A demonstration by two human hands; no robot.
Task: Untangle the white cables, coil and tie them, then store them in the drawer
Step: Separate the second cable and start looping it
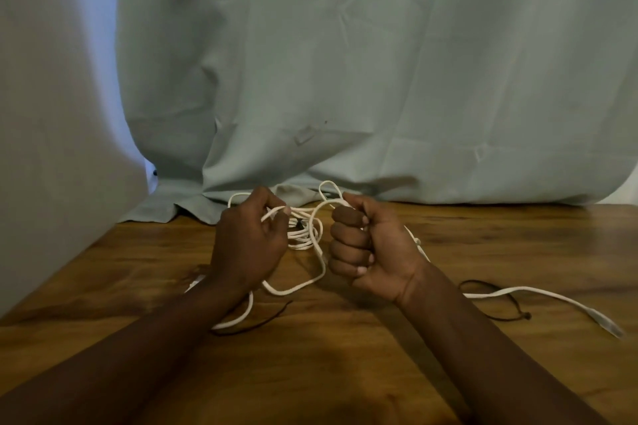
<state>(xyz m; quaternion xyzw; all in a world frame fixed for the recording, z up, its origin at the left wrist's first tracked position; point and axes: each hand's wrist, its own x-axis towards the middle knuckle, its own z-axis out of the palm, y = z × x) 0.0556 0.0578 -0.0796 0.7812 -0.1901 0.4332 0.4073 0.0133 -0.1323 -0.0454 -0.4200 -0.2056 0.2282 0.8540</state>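
I am holding the white cables (307,235) in both hands, just above the wooden bench (345,362), whose top is glossy brown with dark streaks of grain. My left hand (248,245) is pinching one smooth, round strand between thumb and curled fingers (272,209), with its back turned towards me. My right hand (366,252) is making a tight fist round another strand, its fingers (348,238) folded over the palm, and a narrow loop is sticking up out of the top of the fist.

Between my hands the cables are bunching into a loose tangle of overlapping loops, partly resting on the bench. One long loop is sagging down towards me and passing under my left wrist. Another length is running out behind my right wrist and lying flat across the wood to the right, ending in a blurred, oblong plug (604,324).

Two thin black cords (257,321) are lying on the bench, one by my left forearm and one curling beside the right-hand length. A creased pale green cloth (345,79) is hanging behind the bench, its hem crumpling on the wood.
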